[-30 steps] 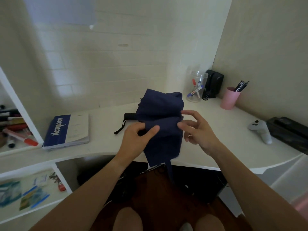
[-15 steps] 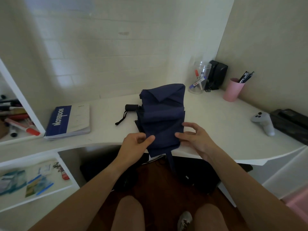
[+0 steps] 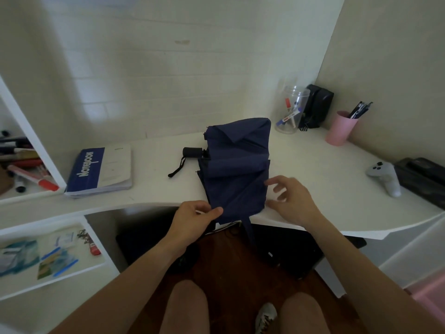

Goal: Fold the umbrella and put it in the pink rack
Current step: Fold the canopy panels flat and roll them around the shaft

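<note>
A collapsed navy umbrella (image 3: pixel 237 165) lies on the white desk (image 3: pixel 313 165), its loose canopy spread in folds, and its black handle (image 3: pixel 192 152) with a wrist cord points left. A fabric strap (image 3: pixel 250 231) hangs off the desk's front edge. My left hand (image 3: pixel 192 219) pinches the canopy's near left corner between thumb and fingers. My right hand (image 3: pixel 291 201) hovers at the canopy's right edge with fingers loosely spread, gripping nothing. A pink surface (image 3: pixel 431 297) shows at the lower right corner; whether it is the rack I cannot tell.
A blue notebook (image 3: pixel 101 169) lies left on the desk. At the back right stand a clear jar (image 3: pixel 290 112), a black box (image 3: pixel 317 104) and a pink pen cup (image 3: pixel 340 127). A grey controller (image 3: pixel 385 178) and black case (image 3: pixel 423 179) sit far right. White shelves (image 3: pixel 26 189) fill the left.
The umbrella has come down from being held above the desk to lying on it. My left hand slid down to the canopy's near corner. My right hand let go and opened.
</note>
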The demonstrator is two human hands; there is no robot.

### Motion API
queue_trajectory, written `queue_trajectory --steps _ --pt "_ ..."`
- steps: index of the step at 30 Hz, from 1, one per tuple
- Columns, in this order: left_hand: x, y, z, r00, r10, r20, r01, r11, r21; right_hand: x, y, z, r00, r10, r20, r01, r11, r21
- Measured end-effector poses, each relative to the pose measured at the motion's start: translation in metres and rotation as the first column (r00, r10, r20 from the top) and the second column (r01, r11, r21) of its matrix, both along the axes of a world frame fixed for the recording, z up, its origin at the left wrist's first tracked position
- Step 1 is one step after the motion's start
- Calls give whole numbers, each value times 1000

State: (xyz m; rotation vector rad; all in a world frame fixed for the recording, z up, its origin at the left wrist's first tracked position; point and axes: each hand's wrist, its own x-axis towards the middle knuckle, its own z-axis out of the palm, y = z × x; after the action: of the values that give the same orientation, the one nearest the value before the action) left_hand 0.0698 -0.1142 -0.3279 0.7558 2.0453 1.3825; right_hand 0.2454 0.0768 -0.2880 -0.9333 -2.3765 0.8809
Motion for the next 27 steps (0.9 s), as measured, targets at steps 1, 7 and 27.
queue_trajectory --steps 1,7,27 --pt "2 2 1 1000 7 4 -7 1000 1 -3 -5 2 998 10 -62 0 987 163" --pt "9 5 8 994 19 -107 -29 995 -93 -22 -10 -3 955 269 127 -297 825 481" --pt "-76 60 12 214 -526 -823 264 842 -470 -58 18 -12 884 270 382 -373 899 228"
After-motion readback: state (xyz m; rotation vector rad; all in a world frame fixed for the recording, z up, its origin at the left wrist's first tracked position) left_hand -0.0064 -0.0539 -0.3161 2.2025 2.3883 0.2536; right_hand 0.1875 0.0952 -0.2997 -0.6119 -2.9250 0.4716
